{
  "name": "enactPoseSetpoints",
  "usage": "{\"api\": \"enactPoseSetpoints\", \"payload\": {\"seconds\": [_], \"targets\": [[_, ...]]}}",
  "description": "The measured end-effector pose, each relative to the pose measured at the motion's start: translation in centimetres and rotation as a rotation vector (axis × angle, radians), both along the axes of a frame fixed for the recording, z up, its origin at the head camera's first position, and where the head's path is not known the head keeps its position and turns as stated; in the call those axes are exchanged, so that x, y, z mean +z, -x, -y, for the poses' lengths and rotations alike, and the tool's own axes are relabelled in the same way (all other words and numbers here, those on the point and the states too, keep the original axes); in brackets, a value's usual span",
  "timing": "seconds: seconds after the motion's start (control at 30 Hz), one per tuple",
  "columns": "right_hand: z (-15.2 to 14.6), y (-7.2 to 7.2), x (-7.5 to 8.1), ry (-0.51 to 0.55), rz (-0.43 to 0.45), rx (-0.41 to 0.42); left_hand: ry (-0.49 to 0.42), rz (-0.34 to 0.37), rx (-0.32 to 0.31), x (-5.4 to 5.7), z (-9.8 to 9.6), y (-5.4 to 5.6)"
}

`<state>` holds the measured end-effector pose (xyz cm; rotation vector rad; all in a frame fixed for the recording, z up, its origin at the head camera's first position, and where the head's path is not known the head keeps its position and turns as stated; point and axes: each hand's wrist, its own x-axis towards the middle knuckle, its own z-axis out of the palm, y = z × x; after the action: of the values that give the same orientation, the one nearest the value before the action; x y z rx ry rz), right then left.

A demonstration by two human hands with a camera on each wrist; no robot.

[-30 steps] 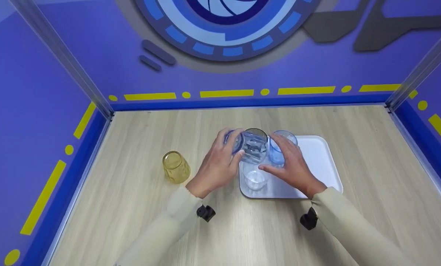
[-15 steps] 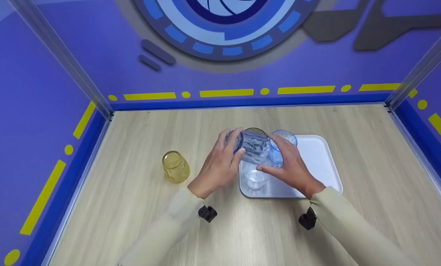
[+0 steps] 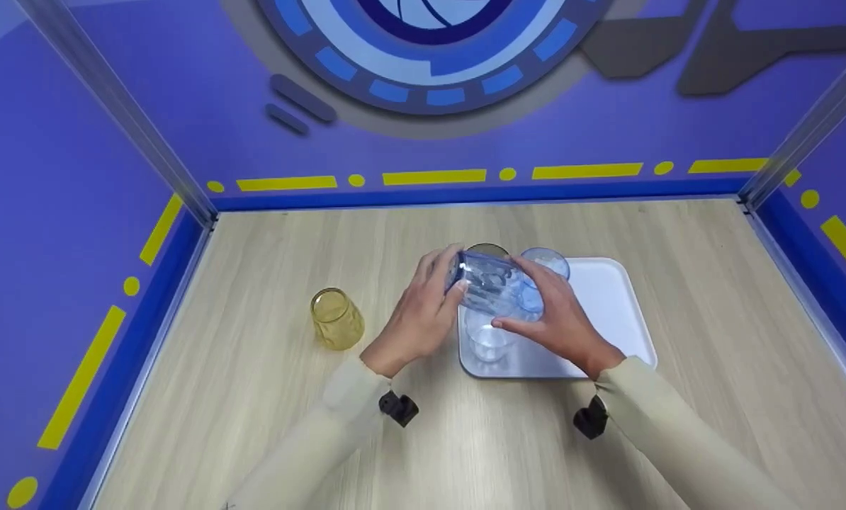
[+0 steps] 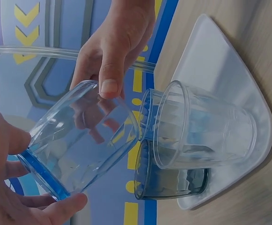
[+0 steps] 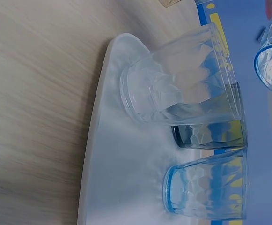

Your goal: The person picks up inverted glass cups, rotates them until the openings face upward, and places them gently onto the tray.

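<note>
Blue-tinted, the cup (image 3: pixel 492 282) tilts above the left part of the tray (image 3: pixel 611 297), its base gripped by the left hand (image 3: pixel 417 312); the right hand (image 3: pixel 561 319) spreads around its mouth, contact unclear. I read this as a handover. Next, I'd want a firm right-hand grip, then lowering beside the tray's 3 standing cups (image 5: pixel 208 135).
</note>
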<state>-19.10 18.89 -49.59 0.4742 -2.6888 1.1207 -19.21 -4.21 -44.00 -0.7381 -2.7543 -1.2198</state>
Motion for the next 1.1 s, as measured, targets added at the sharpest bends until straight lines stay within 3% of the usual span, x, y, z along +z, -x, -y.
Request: {"api": "enactPoseSetpoints", "payload": {"seconds": [0.63,0.73,1.1], "targets": [[-0.1,0.2,1.3,-0.018,-0.023,-0.019,-0.087,0.121,-0.004,-0.4,0.3,0.6],[-0.2,0.2,1.5,-0.018,-0.059,-0.012,-0.087,0.118,-0.005,-0.5,0.2,0.6],[-0.7,0.1,2.2,-0.004,-0.060,-0.002,-0.067,0.134,-0.011,-0.6,0.3,0.6]]}}
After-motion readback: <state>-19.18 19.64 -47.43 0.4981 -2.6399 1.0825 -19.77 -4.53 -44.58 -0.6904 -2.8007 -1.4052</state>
